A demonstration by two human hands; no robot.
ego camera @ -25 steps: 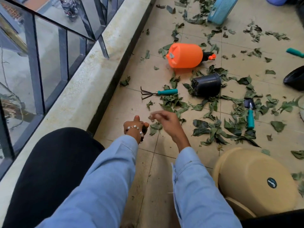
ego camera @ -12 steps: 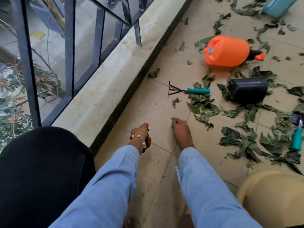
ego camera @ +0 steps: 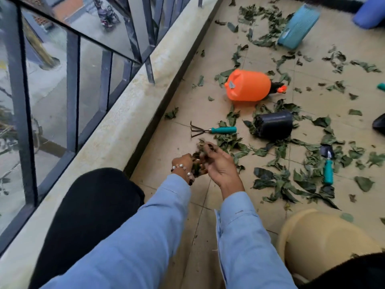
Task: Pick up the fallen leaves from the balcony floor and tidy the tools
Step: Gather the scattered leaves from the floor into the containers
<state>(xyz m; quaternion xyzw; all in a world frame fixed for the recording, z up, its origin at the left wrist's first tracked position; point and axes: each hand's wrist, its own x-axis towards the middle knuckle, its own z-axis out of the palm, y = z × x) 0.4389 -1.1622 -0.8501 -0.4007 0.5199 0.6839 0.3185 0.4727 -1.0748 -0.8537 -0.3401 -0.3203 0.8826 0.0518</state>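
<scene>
Head view looks down, close over the balcony floor (ego camera: pixel 195 113).

— Leaves? 
— Green leaves (ego camera: pixel 277 184), scattered flat across the floor tiles.
— Tools? 
— Teal-handled hand rake (ego camera: pixel 212 129) lying flat, prongs toward the ledge; teal-handled trowel (ego camera: pixel 327 163) on the leaves, blade pointing away.

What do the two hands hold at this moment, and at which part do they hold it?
Both hold one small bunch of leaves. The left hand grips its lower part; the right hand pinches the top with its fingertips. No tool is held.
</scene>
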